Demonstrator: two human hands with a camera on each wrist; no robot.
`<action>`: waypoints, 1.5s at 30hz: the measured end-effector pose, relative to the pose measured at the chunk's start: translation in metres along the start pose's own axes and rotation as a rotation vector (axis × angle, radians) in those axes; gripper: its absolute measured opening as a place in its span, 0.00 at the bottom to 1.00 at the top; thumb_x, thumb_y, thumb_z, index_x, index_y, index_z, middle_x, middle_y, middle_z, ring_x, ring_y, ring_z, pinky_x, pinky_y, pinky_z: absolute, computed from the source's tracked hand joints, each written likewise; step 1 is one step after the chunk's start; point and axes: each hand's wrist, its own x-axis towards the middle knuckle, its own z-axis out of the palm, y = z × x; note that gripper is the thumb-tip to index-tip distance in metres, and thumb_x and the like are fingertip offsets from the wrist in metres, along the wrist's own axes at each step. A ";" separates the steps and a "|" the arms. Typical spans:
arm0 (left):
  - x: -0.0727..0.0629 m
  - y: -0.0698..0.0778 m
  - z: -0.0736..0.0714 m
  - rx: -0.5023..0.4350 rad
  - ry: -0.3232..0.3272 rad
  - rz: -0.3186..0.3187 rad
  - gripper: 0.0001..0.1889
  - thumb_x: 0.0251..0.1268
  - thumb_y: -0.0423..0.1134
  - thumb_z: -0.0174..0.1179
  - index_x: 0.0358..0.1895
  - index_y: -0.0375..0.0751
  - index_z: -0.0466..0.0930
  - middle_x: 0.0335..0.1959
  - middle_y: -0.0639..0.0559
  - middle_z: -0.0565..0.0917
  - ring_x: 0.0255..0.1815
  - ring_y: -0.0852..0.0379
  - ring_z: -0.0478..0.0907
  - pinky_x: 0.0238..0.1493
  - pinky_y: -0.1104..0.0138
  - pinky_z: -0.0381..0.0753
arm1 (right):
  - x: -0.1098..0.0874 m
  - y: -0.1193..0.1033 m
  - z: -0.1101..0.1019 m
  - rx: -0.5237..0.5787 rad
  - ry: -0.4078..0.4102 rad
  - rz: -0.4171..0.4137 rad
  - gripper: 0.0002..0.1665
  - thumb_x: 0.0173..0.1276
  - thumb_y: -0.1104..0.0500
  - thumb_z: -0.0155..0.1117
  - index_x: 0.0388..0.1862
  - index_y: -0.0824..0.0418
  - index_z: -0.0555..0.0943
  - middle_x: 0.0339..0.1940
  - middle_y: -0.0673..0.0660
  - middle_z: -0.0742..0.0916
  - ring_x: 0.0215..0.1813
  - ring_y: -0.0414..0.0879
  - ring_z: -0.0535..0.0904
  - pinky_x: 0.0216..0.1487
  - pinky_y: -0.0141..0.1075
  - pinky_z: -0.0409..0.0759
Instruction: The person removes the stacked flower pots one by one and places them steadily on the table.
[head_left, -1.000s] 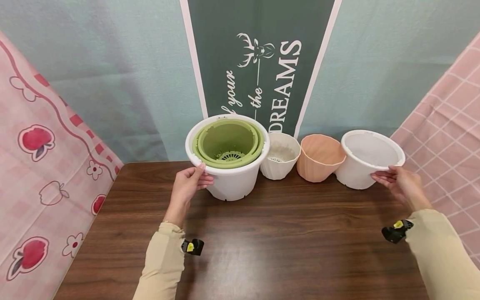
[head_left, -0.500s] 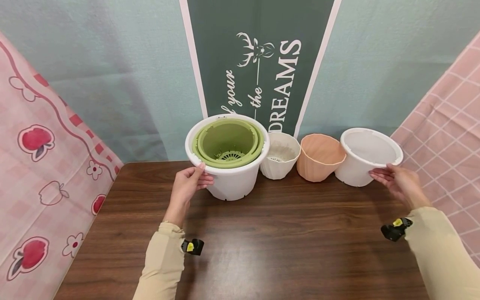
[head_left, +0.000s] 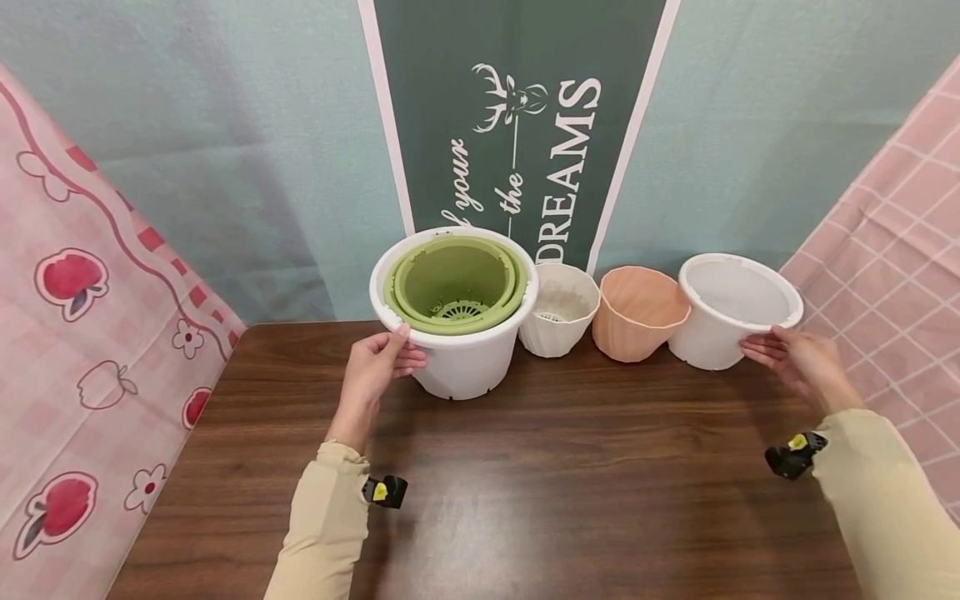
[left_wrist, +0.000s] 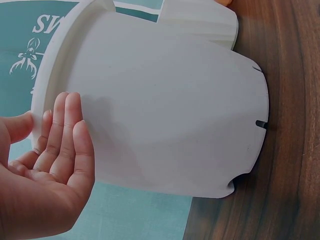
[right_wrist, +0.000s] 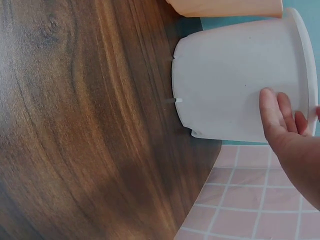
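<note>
In the head view, my left hand (head_left: 375,367) pinches the front rim of a large white flowerpot (head_left: 465,367), thumb on the rim and fingers beneath. Inside that pot sit two nested green flowerpots (head_left: 453,283), the inner one with a slotted bottom. At the right, my right hand (head_left: 802,360) grips the front rim of another white flowerpot (head_left: 705,337). The right wrist view has its fingers (right_wrist: 272,115) against the pot's outer wall; the thumb is mostly hidden. Between the two lie a cream faceted flowerpot (head_left: 555,333) and a peach one (head_left: 633,333), all standing in a row.
The pots stand along the back of a dark wooden table (head_left: 562,483), before a teal and green curtain (head_left: 262,167). Pink cloths hang at the left (head_left: 97,350) and right (head_left: 900,275) sides. Each sleeve carries a small black camera.
The right white pot has shifted slightly left and back toward the peach pot, with my right hand on its rim. My left hand and the other pots have stayed in place.
</note>
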 end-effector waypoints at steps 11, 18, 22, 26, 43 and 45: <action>0.001 0.001 0.000 -0.004 -0.001 0.006 0.18 0.69 0.43 0.51 0.35 0.26 0.74 0.20 0.50 0.82 0.22 0.61 0.81 0.26 0.73 0.78 | -0.005 -0.009 0.005 -0.268 0.035 0.078 0.21 0.74 0.64 0.36 0.28 0.69 0.76 0.27 0.65 0.85 0.32 0.55 0.84 0.35 0.41 0.82; 0.000 0.001 0.000 -0.001 0.004 -0.004 0.18 0.69 0.43 0.51 0.36 0.25 0.74 0.19 0.50 0.82 0.22 0.61 0.81 0.26 0.74 0.78 | -0.004 -0.012 0.008 -0.455 0.002 0.078 0.20 0.74 0.65 0.38 0.28 0.66 0.77 0.26 0.63 0.85 0.30 0.52 0.84 0.33 0.40 0.82; 0.000 0.001 0.000 0.008 0.007 -0.018 0.18 0.68 0.44 0.51 0.36 0.26 0.74 0.19 0.52 0.82 0.22 0.61 0.81 0.28 0.72 0.79 | -0.004 -0.013 0.011 -0.522 -0.025 0.059 0.21 0.74 0.65 0.37 0.28 0.64 0.78 0.26 0.61 0.85 0.30 0.52 0.84 0.32 0.38 0.82; 0.000 0.001 0.000 0.006 0.005 -0.017 0.19 0.68 0.44 0.51 0.37 0.26 0.74 0.19 0.52 0.82 0.22 0.61 0.81 0.28 0.72 0.79 | -0.005 -0.015 0.014 -0.556 -0.040 0.049 0.21 0.74 0.65 0.38 0.28 0.63 0.79 0.26 0.59 0.85 0.30 0.50 0.84 0.33 0.37 0.82; -0.001 -0.001 0.000 -0.001 0.005 -0.008 0.18 0.69 0.43 0.50 0.36 0.26 0.74 0.19 0.51 0.82 0.22 0.61 0.81 0.26 0.73 0.78 | -0.004 -0.010 0.045 -0.644 -0.029 -0.040 0.14 0.72 0.65 0.46 0.29 0.64 0.78 0.26 0.58 0.86 0.30 0.47 0.84 0.32 0.35 0.81; -0.001 -0.001 0.000 -0.004 0.004 -0.008 0.18 0.69 0.43 0.50 0.36 0.26 0.73 0.19 0.51 0.82 0.22 0.61 0.81 0.26 0.73 0.78 | -0.003 -0.009 0.047 -0.667 -0.025 -0.040 0.13 0.72 0.64 0.46 0.30 0.63 0.77 0.26 0.57 0.86 0.30 0.47 0.84 0.32 0.34 0.81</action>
